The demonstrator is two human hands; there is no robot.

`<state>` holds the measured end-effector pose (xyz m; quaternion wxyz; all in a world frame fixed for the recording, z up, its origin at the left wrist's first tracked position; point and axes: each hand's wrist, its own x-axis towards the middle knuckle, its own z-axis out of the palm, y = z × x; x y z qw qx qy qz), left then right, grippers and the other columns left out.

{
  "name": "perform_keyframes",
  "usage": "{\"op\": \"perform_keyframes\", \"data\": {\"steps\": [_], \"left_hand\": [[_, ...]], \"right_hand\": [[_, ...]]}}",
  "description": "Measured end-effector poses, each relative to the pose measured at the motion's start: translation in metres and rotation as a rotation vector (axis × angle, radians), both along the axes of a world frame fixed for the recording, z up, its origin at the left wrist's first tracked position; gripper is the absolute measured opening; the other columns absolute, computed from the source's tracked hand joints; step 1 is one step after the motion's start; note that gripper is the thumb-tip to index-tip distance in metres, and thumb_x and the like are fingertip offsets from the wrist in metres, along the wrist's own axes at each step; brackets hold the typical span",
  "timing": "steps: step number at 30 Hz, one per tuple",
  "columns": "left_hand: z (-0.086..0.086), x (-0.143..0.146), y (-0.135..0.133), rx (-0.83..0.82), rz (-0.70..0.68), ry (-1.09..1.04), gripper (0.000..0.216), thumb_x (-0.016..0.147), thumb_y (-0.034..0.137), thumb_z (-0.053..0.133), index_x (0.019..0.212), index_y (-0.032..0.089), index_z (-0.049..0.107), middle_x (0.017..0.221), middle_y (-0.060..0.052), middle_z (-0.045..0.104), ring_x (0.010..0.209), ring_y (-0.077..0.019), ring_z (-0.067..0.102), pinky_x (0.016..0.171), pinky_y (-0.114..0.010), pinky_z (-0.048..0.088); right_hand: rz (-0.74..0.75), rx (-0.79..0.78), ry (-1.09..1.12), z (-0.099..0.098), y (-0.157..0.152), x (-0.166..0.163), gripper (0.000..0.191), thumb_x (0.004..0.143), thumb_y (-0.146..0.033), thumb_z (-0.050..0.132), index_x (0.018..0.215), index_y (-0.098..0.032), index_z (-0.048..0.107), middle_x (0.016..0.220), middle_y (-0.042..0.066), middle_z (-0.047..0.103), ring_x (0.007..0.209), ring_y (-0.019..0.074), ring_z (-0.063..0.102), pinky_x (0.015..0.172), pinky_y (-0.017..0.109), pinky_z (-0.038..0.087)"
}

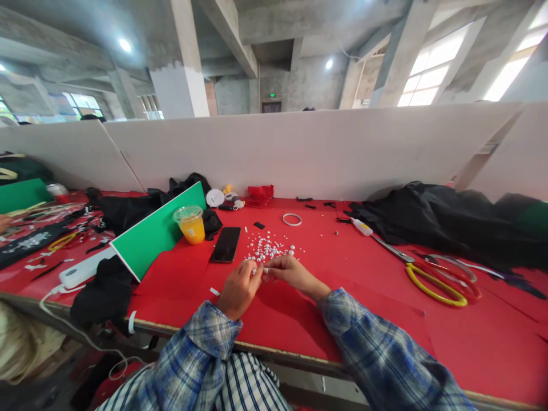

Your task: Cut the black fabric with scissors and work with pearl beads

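Observation:
My left hand (240, 288) and my right hand (291, 273) meet over the red table (385, 319), fingers pinched together on a small white piece (262, 270) between them. Both sleeves are blue plaid. Just beyond the fingertips lies a scatter of small white beads (268, 248). A black phone (225, 244) lies flat to the left of the beads. A white ring (291, 219) lies farther back.
A green board (156, 237) leans at the left beside a cup of orange drink (190, 224). Yellow-handled scissors (428, 279) and a glue tube (362, 227) lie at the right, near black cloth (449, 225). White partitions (321, 148) close the back. A white power strip (81, 270) sits at the left.

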<state>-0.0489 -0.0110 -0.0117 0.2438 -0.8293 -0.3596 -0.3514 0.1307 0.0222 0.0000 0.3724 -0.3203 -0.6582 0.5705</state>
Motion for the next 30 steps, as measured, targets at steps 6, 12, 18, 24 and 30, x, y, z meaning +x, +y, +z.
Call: {"op": "perform_keyframes", "data": {"steps": [6, 12, 18, 24, 30], "left_hand": [[0.001, 0.004, -0.001, -0.102, 0.026, -0.208, 0.023, 0.092, 0.021, 0.046, 0.103, 0.017, 0.066, 0.084, -0.005, 0.049, 0.072, -0.0133, 0.054, 0.065, -0.023, 0.048], [-0.003, 0.0, 0.008, -0.34, 0.035, -0.653, 0.025, 0.089, 0.034, 0.052, 0.096, 0.019, 0.071, 0.084, -0.003, 0.046, 0.066, -0.0118, 0.052, 0.06, -0.023, 0.049], [0.004, -0.004, 0.011, -0.503, 0.012, -0.809, 0.03, 0.085, 0.041, 0.056, 0.094, 0.017, 0.073, 0.08, -0.001, 0.045, 0.06, -0.0097, 0.049, 0.059, -0.023, 0.048], [0.003, 0.006, 0.009, -0.437, -0.081, -0.593, 0.023, 0.089, 0.027, 0.051, 0.094, 0.018, 0.071, 0.083, -0.003, 0.047, 0.074, -0.013, 0.054, 0.066, -0.024, 0.05], [0.003, 0.009, 0.012, -0.414, -0.103, -0.471, 0.02, 0.088, 0.021, 0.051, 0.094, 0.016, 0.07, 0.083, -0.003, 0.046, 0.074, -0.0139, 0.053, 0.068, -0.026, 0.05]], "right_hand": [[-0.078, -0.007, 0.018, 0.002, -0.002, -0.001, 0.026, 0.069, -0.042, 0.07, 0.07, -0.017, 0.071, 0.062, 0.001, 0.069, 0.057, 0.0122, 0.059, 0.063, 0.027, 0.045], [-0.1, -0.042, 0.028, 0.007, -0.004, -0.001, 0.024, 0.068, -0.04, 0.07, 0.07, -0.016, 0.07, 0.06, 0.001, 0.068, 0.056, 0.0119, 0.058, 0.06, 0.026, 0.043], [-0.182, -0.006, 0.02, 0.004, 0.0, 0.001, 0.023, 0.069, -0.038, 0.067, 0.071, -0.016, 0.068, 0.06, 0.0, 0.065, 0.057, 0.0116, 0.056, 0.059, 0.026, 0.041], [-0.211, 0.231, -0.123, 0.0, 0.0, -0.002, 0.018, 0.074, -0.032, 0.06, 0.066, -0.017, 0.064, 0.059, 0.0, 0.062, 0.055, 0.0118, 0.051, 0.056, 0.026, 0.039], [-0.285, 0.398, -0.234, 0.002, -0.007, -0.003, 0.011, 0.073, -0.021, 0.054, 0.064, -0.019, 0.059, 0.057, -0.002, 0.056, 0.055, 0.0117, 0.046, 0.054, 0.025, 0.036]]}}
